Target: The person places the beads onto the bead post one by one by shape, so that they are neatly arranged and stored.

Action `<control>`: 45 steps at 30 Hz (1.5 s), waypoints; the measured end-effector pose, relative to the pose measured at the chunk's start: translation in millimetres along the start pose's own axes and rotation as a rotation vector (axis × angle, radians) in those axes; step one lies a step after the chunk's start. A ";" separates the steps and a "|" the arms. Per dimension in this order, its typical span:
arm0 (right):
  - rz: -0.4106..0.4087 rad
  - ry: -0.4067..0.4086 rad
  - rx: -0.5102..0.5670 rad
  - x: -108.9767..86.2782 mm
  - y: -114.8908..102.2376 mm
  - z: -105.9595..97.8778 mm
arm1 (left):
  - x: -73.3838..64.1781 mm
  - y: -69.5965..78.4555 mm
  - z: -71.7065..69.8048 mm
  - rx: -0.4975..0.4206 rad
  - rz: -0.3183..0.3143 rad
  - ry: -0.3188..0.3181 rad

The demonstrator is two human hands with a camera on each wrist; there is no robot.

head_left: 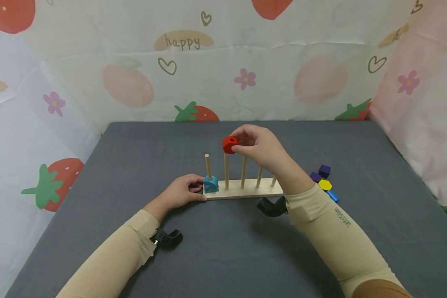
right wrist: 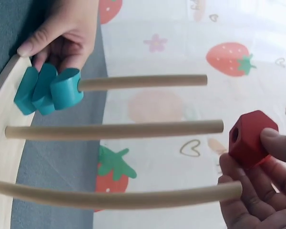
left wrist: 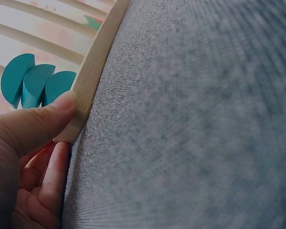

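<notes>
My right hand (head_left: 258, 145) pinches a red wooden block (head_left: 229, 144) with a hole through it, held at the top of the second peg (head_left: 226, 171). In the right wrist view the hole in the red block (right wrist: 251, 138) faces that peg's tip (right wrist: 217, 126), with a small gap between. Several upright pegs stand on a pale wooden base (head_left: 246, 191). On the leftmost peg sit three teal half-round blocks (right wrist: 66, 89), stacked at odd angles. My left hand (head_left: 180, 191) grips the left end of the base, thumb on its front edge in the left wrist view.
To the right of the base lie loose blocks: two dark purple blocks (head_left: 324, 171), a yellow hexagonal block (head_left: 325, 184) and a blue block (head_left: 333, 195). A grey cloth (head_left: 223, 256) covers the table. A patterned sheet (head_left: 268, 54) hangs behind.
</notes>
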State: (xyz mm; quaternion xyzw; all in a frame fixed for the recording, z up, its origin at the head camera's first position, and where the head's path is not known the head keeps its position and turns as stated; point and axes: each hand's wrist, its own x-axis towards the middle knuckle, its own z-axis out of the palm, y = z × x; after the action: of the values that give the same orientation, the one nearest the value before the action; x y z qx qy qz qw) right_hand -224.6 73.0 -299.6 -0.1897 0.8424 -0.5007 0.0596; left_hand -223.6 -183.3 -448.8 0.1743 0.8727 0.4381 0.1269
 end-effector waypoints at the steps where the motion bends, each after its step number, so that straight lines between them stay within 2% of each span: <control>1: 0.006 0.006 -0.004 0.4 -0.4 1.2 | -0.1 0.2 0.0 -0.001 -0.001 0.000; 9: 0.024 0.003 0.033 -0.6 1.2 12.6 | -0.1 1.2 0.2 0.000 -0.002 0.000; 17: 0.063 0.071 0.075 -2.7 6.0 21.3 | 0.3 0.4 0.4 0.012 0.002 0.003; 25: 0.066 0.056 0.065 -7.5 11.6 32.0 | 1.8 -1.1 0.8 -0.004 -0.008 -0.001; 32: 0.086 0.129 0.108 -10.8 22.0 42.3 | 1.6 -1.8 1.1 0.004 0.003 0.002; 37: 0.121 0.170 0.147 -12.2 29.7 48.9 | 0.8 -1.4 1.1 0.014 0.010 0.003; 45: 0.191 0.178 0.235 -12.7 42.8 57.9 | -1.4 4.6 0.1 0.011 0.004 0.002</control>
State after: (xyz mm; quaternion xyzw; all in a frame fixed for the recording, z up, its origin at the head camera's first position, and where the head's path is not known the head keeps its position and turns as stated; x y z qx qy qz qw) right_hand -207.2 48.5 -366.3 -0.0557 0.7941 -0.6028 0.0540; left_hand -221.4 -181.3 -445.0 0.1764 0.8748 0.4338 0.1241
